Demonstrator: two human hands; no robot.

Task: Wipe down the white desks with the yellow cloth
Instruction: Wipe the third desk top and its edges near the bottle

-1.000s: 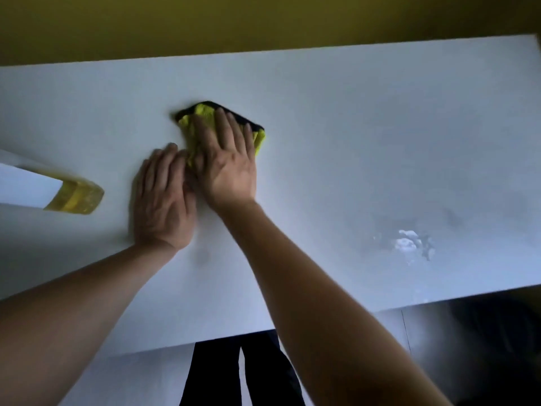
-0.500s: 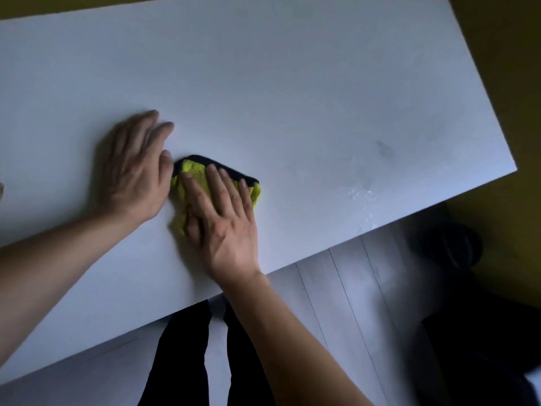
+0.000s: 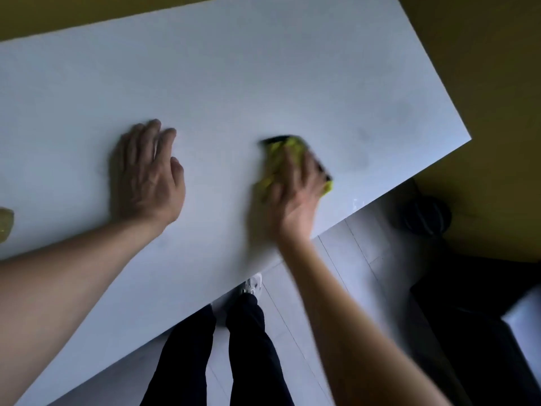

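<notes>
The white desk (image 3: pixel 263 68) fills most of the view, tilted, with its near edge running from lower left to upper right. The yellow cloth (image 3: pixel 275 153), dark-edged, lies flat on the desk near that edge, blurred by motion. My right hand (image 3: pixel 295 189) presses down on the cloth with its fingers stretched over it. My left hand (image 3: pixel 146 174) rests flat on the bare desk to the left, well apart from the cloth, holding nothing. A small wet patch (image 3: pixel 355 202) shows at the desk's edge just right of the cloth.
A yellowish object (image 3: pixel 6 224) is cut off at the left border on the desk. Below the desk's edge are a pale plank floor (image 3: pixel 366 259), my dark trouser legs (image 3: pixel 248 347) and a white shoe (image 3: pixel 253 284). Dark bulky items (image 3: pixel 427 218) sit on the floor at right.
My right hand has slid the cloth to the right along the near edge, away from my left hand. The left hand stays flat on the desk. The view has shifted.
</notes>
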